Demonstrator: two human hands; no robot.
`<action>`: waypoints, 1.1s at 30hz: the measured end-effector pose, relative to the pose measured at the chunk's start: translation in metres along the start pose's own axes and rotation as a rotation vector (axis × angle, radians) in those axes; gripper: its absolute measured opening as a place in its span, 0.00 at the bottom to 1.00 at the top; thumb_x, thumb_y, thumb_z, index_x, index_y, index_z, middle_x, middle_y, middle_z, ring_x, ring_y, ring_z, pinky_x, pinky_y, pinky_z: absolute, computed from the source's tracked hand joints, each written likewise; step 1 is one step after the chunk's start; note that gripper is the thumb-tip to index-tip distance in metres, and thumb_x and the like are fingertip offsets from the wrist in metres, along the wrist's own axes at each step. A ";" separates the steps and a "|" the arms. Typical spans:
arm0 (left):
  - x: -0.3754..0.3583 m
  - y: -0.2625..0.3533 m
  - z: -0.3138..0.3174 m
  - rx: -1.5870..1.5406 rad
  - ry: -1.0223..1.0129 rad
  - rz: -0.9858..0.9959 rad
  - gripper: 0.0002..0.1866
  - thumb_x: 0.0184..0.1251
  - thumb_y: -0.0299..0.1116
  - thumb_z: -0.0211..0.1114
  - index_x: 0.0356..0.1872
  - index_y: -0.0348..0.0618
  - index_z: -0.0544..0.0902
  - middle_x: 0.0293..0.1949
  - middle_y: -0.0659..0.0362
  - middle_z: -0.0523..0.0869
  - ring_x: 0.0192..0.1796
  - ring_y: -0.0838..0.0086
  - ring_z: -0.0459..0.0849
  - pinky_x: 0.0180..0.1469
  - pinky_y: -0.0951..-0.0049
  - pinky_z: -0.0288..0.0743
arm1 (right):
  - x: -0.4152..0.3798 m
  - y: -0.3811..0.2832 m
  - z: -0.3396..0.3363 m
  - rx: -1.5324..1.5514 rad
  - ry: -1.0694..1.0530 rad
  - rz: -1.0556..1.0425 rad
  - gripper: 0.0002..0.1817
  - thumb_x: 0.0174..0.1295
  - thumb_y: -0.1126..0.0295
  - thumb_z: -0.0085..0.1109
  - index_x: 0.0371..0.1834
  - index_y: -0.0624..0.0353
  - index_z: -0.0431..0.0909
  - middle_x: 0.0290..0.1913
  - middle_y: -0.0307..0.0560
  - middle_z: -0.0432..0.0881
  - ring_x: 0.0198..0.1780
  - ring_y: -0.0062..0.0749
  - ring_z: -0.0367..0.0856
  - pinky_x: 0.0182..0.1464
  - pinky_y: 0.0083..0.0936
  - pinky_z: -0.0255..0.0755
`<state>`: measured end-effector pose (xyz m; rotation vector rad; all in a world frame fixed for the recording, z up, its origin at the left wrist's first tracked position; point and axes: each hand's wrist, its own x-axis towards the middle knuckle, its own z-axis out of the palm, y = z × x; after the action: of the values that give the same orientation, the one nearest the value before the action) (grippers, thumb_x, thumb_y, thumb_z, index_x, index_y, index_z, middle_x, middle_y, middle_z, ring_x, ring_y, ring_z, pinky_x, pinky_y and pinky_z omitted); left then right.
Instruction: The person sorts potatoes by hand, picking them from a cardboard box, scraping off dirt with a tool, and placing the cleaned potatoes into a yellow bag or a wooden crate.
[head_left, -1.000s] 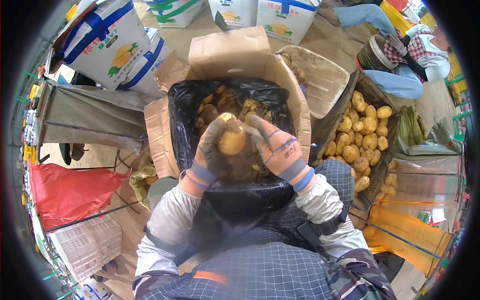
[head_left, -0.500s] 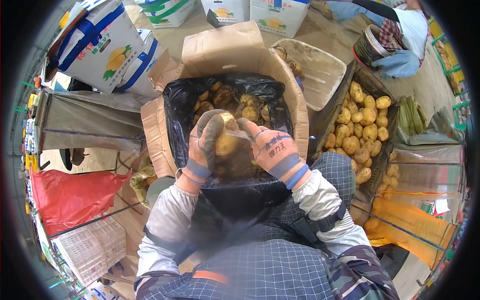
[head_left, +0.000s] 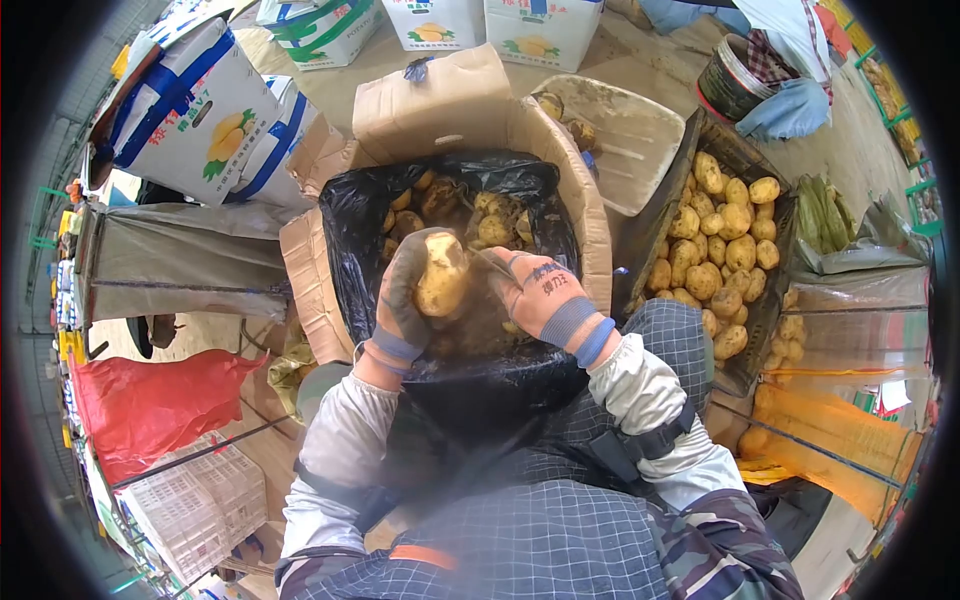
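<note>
My left hand (head_left: pixel 402 300), in an orange glove with a grey palm, is wrapped round a potato (head_left: pixel 442 274) with brown patches of soil on its pale skin. Just right of the potato is my right hand (head_left: pixel 540 295), gloved alike. Its thumb and fingers are pinched together; what they hold is too blurred to name. Both hands are above a cardboard box (head_left: pixel 597 225) lined with a black plastic bag (head_left: pixel 345 215). Inside the bag lie several soil-covered potatoes (head_left: pixel 493 228).
On the right a dark crate (head_left: pixel 690 150) holds many cleaner potatoes (head_left: pixel 740 253). A dirty white tub (head_left: pixel 640 140) stands behind the box. Printed cartons (head_left: pixel 215 120) are stacked at the left. Beyond the crate, a person (head_left: pixel 790 100) is beside a bucket (head_left: pixel 735 85).
The potato has turned in my left hand, showing more pale skin. My right hand has drawn slightly away from it, and the grey flat thing at its fingertips no longer shows clearly.
</note>
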<state>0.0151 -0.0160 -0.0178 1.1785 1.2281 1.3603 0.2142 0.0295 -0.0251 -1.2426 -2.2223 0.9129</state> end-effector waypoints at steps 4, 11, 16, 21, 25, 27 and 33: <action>-0.001 0.005 0.002 -0.114 -0.024 -0.090 0.29 0.82 0.52 0.42 0.62 0.37 0.78 0.51 0.55 0.84 0.52 0.73 0.84 0.52 0.75 0.80 | 0.003 -0.010 -0.015 -0.067 -0.107 -0.067 0.12 0.69 0.68 0.53 0.53 0.50 0.80 0.43 0.51 0.86 0.47 0.50 0.86 0.48 0.43 0.78; -0.004 0.011 0.005 -0.021 -0.052 -0.138 0.29 0.80 0.52 0.43 0.58 0.35 0.79 0.51 0.54 0.85 0.53 0.72 0.83 0.57 0.72 0.76 | 0.006 -0.005 -0.006 -0.375 -0.019 -0.084 0.08 0.66 0.72 0.54 0.46 0.49 0.80 0.39 0.46 0.86 0.39 0.47 0.88 0.39 0.39 0.79; -0.004 0.000 0.020 -0.053 -0.027 0.022 0.26 0.78 0.48 0.48 0.53 0.32 0.81 0.52 0.53 0.84 0.52 0.70 0.83 0.57 0.71 0.76 | 0.008 0.000 -0.002 -0.248 0.056 -0.038 0.15 0.67 0.71 0.54 0.56 0.50 0.80 0.42 0.50 0.87 0.43 0.46 0.87 0.45 0.39 0.79; 0.002 0.023 0.009 0.062 0.002 -0.011 0.30 0.75 0.46 0.57 0.70 0.35 0.72 0.56 0.52 0.84 0.60 0.68 0.81 0.66 0.69 0.73 | 0.002 -0.008 -0.006 0.229 0.145 0.078 0.20 0.69 0.68 0.58 0.63 0.56 0.79 0.53 0.60 0.85 0.52 0.50 0.86 0.54 0.37 0.78; -0.003 0.028 0.015 -0.106 -0.080 0.076 0.36 0.69 0.38 0.67 0.75 0.38 0.65 0.64 0.53 0.79 0.64 0.69 0.78 0.70 0.67 0.70 | 0.008 0.001 -0.006 0.813 0.019 0.285 0.21 0.68 0.68 0.61 0.64 0.59 0.78 0.57 0.63 0.84 0.56 0.51 0.85 0.58 0.35 0.76; -0.004 0.018 0.015 -0.237 -0.136 -0.020 0.37 0.68 0.38 0.68 0.75 0.39 0.65 0.65 0.54 0.78 0.66 0.70 0.77 0.71 0.67 0.69 | 0.010 -0.004 -0.012 0.824 -0.045 0.191 0.22 0.67 0.69 0.61 0.65 0.59 0.78 0.56 0.63 0.84 0.57 0.51 0.84 0.59 0.34 0.76; -0.004 0.021 0.012 -0.115 -0.167 -0.124 0.37 0.62 0.34 0.76 0.71 0.41 0.70 0.63 0.58 0.80 0.64 0.74 0.78 0.68 0.70 0.73 | -0.001 0.001 0.006 0.165 0.189 0.000 0.22 0.65 0.64 0.62 0.61 0.59 0.78 0.50 0.62 0.86 0.53 0.56 0.84 0.58 0.42 0.76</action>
<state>0.0266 -0.0206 0.0037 1.0941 1.0724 1.1995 0.2112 0.0268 -0.0304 -1.1996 -1.9594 0.9176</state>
